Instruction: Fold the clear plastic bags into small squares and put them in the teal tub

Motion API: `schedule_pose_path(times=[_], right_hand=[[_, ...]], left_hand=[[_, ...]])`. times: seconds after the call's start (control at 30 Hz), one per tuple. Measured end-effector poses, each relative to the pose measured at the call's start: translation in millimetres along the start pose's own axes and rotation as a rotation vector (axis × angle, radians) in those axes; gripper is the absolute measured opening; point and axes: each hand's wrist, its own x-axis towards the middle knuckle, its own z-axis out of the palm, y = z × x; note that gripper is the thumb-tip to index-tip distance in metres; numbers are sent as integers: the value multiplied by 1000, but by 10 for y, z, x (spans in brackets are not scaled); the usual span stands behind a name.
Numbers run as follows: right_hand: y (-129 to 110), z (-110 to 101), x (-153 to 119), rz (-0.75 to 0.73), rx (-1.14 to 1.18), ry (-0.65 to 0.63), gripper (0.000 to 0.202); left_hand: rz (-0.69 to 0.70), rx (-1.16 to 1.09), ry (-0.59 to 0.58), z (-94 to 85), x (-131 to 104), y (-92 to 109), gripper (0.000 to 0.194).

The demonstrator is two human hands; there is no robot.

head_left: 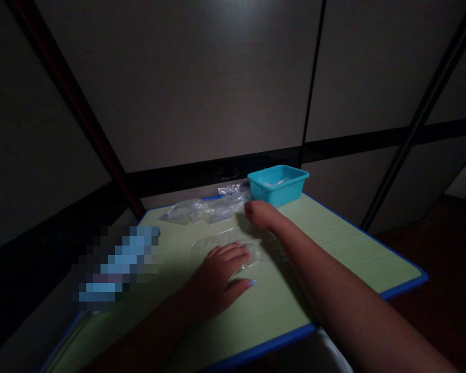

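Note:
My left hand [223, 274] lies palm down with its fingers spread, on the near part of a clear plastic bag [205, 244] that is flat on the table. Beyond it, my right hand [259, 215] is closed, its fingers curled above the far right part of the bag; what they hold, if anything, is hidden. Behind the hands, more crumpled clear plastic bags [194, 210] lie along the table's back edge. A turquoise basket [281, 194] stands just past my right hand, with something pale and clear inside.
The light green table [345, 243] has a blue edge. A blurred-out blue item [124, 259] is at its left side. Dark panelled doors [217, 93] rise directly behind the table. Something white [326, 352] shows below the front edge.

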Motion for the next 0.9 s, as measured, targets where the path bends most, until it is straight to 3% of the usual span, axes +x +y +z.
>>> schedule_pose_path(times=[0.2,0.37,0.63,0.9], right_hand=[[6,-13,-6,0,23,2,29],[1,-20,1,-6,30,0,27],[0,-12,-11,-10,31,6,29],[-4,-11,-6,-8,40,2,27]], left_hand=[[-70,95,20,67,-20,-86,49],[-115,108,69,25,-6,-82,46],[60,35,-252,-107,-26,60,65],[72,16,-274,-134,-23,95,67]])
